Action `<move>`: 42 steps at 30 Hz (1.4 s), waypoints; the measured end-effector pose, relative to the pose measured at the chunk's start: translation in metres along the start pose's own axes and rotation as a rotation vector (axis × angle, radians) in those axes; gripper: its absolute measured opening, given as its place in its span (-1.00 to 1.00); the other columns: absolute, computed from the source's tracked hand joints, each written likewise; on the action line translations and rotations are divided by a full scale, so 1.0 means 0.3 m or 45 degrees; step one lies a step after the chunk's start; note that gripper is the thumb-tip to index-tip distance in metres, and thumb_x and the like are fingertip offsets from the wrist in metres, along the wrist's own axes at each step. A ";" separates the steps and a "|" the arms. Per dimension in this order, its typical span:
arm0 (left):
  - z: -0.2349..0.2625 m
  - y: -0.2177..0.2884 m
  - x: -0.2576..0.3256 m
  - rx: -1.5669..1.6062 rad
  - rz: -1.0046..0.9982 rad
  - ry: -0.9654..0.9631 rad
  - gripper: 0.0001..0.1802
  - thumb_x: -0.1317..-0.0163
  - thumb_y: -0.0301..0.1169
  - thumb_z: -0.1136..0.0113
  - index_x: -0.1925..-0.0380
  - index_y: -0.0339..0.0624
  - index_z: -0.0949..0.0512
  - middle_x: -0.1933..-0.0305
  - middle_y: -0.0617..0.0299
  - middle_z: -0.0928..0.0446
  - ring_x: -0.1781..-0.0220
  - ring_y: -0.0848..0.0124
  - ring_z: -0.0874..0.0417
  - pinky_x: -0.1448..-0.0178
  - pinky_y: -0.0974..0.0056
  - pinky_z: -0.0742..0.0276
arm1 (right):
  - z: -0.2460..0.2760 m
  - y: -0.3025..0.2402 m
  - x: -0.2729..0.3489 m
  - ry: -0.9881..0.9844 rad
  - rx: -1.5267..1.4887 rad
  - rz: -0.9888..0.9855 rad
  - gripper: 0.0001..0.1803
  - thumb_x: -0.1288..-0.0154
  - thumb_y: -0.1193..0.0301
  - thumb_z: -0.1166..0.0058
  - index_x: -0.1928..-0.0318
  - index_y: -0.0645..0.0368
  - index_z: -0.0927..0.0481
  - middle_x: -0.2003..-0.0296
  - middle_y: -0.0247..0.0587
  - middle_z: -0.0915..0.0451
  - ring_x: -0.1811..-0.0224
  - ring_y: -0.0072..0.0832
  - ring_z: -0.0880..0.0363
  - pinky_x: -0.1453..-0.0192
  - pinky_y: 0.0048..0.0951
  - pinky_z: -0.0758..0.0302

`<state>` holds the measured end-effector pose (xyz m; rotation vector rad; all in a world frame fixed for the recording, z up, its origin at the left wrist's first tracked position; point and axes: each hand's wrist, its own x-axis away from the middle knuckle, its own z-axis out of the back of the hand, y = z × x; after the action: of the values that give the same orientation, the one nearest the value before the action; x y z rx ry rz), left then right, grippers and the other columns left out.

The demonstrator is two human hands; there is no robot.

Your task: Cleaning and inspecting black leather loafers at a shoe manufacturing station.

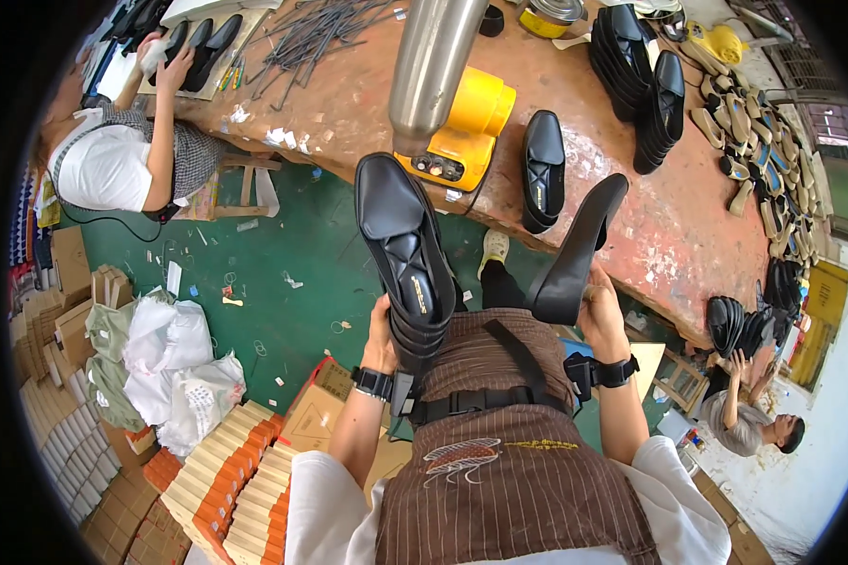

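Stacked flat tan-and-orange cartons (pixel 240 476) at lower left of frame. Brown cardboard boxes (pixel 66 311) along left edge. Yellow round tin (pixel 546 17) at top centre.

Black glossy shoes (pixel 407 254) near left, black shoe (pixel 575 250) near right, another black shoe (pixel 543 169) on reddish-brown worn desk (pixel 631 217). Yellow machine (pixel 462 132) with silver cylinder (pixel 429 66). Green floor (pixel 273 264). Brown pinstriped apron (pixel 509 471). White bags (pixel 174 363), orange-and-cream boxes (pixel 245 480) near left.

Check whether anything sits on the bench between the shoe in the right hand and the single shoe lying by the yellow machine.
Nothing visible does: the raised shoe in the right hand and the lying shoe have only bare, worn benchtop between them.
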<state>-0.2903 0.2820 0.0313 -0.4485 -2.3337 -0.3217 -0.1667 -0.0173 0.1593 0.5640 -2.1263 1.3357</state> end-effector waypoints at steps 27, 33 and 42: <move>-0.172 -0.028 0.099 -0.736 -0.106 0.067 -0.20 0.01 -0.38 -0.33 -0.25 -0.40 -0.24 -0.11 -0.04 -0.48 -0.09 0.17 -0.58 -0.26 0.19 -0.46 | -0.192 0.204 0.027 -0.389 0.542 0.211 -0.47 -0.06 0.68 -0.04 -0.13 0.37 -0.42 0.03 -0.17 -0.58 -0.06 -0.43 -0.51 -0.20 -0.47 -0.40; -0.101 -0.018 0.084 -0.402 -0.015 0.188 -0.35 -0.03 -0.35 -0.33 -0.11 -0.41 -0.36 -0.02 -0.01 -0.53 0.01 0.21 -0.62 -0.14 0.19 -0.56 | -0.076 0.104 0.018 -0.105 0.161 -0.337 -0.55 -0.33 0.56 0.09 -0.22 0.37 -0.32 -0.10 -0.03 -0.51 -0.11 -0.26 -0.53 -0.23 -0.27 -0.47; -0.177 0.009 0.031 0.169 0.002 -0.021 -0.52 -0.14 -0.27 -0.26 0.04 -0.42 -0.48 0.09 -0.08 -0.61 0.10 0.13 -0.69 -0.07 0.09 -0.65 | 0.110 0.024 0.025 -0.167 -0.369 -0.092 -0.49 -0.50 0.24 0.30 -0.27 0.35 -0.27 -0.16 0.17 -0.44 -0.14 -0.13 -0.51 -0.21 -0.18 -0.51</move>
<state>-0.2627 0.2678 0.0756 -0.3897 -2.3533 -0.1611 -0.1844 -0.0448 0.1480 0.6139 -2.3279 0.9509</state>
